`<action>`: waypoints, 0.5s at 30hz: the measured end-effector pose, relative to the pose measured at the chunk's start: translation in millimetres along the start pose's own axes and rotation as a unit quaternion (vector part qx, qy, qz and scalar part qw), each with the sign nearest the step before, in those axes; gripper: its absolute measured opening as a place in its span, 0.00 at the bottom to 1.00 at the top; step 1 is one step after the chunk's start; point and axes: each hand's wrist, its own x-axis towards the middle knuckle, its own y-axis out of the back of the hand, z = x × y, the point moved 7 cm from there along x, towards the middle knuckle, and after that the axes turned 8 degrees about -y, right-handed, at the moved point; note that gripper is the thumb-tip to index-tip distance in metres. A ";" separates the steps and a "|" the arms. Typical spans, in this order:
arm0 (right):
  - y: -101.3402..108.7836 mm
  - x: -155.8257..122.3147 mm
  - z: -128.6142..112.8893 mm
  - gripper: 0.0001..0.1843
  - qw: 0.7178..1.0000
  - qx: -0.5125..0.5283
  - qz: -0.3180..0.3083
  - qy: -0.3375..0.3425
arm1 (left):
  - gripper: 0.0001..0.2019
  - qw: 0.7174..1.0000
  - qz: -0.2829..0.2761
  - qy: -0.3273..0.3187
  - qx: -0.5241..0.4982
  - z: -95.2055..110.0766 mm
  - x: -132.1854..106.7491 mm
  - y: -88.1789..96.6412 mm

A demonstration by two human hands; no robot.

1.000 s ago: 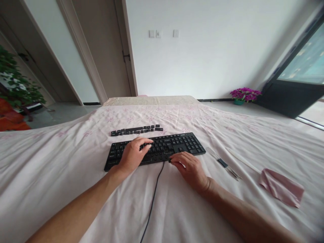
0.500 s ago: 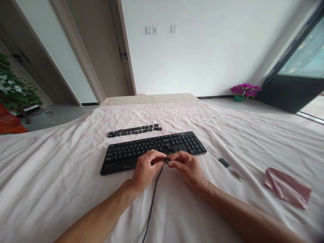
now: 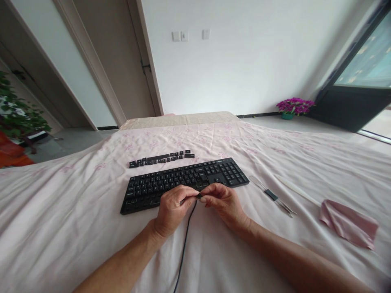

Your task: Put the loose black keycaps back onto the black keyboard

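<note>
Between the fingertips of my left hand (image 3: 174, 206) and my right hand (image 3: 224, 203) is a small black keycap (image 3: 199, 195), mostly covered by the fingers. Both hands are closed in a pinch on it, just in front of a black keyboard (image 3: 227, 175). The keyboard lies slightly aslant on the cloth, and its lower rows show bare sockets where keys are off. Behind it, loose black keycaps (image 3: 159, 158) stand in two rough rows, among them a long space bar (image 3: 158, 157). A black cable (image 3: 184, 248) runs from under my hands toward me.
A wire keycap puller (image 3: 271, 195) with a dark grip lies right of the keyboard. Farther right is a thin white stick (image 3: 297, 190) beside a folded pink cloth (image 3: 348, 224). A pale flowered bedcloth (image 3: 100, 191) with creases lies under everything.
Both hands, still pinching the keycap, have shifted slightly toward me and left. The camera view has tilted a little; the keyboard and loose keycaps stay in place.
</note>
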 end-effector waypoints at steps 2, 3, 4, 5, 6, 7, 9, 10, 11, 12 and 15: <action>0.2 0.6 1.8 0.17 1.000 0.004 0.001 -0.002 | 0.04 1.000 0.005 0.005 -0.003 -0.6 -0.2 -0.2; 0.1 0.8 2.4 0.17 1.000 0.004 0.001 -0.002 | 0.04 1.000 0.008 0.010 -0.005 -1.0 -0.4 -0.4; 0.0 1.0 2.9 0.17 1.000 0.003 0.000 -0.003 | 0.04 1.000 0.012 0.019 -0.008 -2.0 -0.6 -0.5; 0.0 1.1 3.4 0.16 1.000 0.003 0.000 -0.006 | 0.03 0.999 0.016 0.029 -0.011 -3.0 -0.9 -0.6; 0.0 1.2 4.0 0.16 1.000 0.003 0.000 -0.010 | 0.03 0.999 0.018 0.041 -0.014 -4.2 -1.2 -0.8; 0.1 1.2 4.5 0.15 1.000 0.005 0.000 -0.014 | 0.03 0.998 0.019 0.051 -0.017 -5.2 -1.6 -1.2; 0.6 1.0 5.2 0.14 1.000 0.008 0.002 -0.020 | 0.03 0.998 0.019 0.063 -0.023 -6.7 -2.3 -1.9; 0.9 0.8 5.4 0.14 1.000 0.009 0.004 -0.020 | 0.03 0.997 0.018 0.067 -0.025 -7.1 -2.5 -2.2; 1.2 0.6 5.6 0.14 1.000 0.009 0.004 -0.020 | 0.02 0.997 0.016 0.068 -0.027 -7.4 -2.7 -2.6; 1.3 0.5 5.6 0.13 1.000 0.007 0.004 -0.018 | 0.02 0.997 0.015 0.069 -0.029 -7.7 -2.9 -2.8; 1.2 0.0 5.1 0.13 1.000 0.002 0.000 -0.011 | 0.03 0.997 0.011 0.071 -0.032 -7.9 -3.4 -3.4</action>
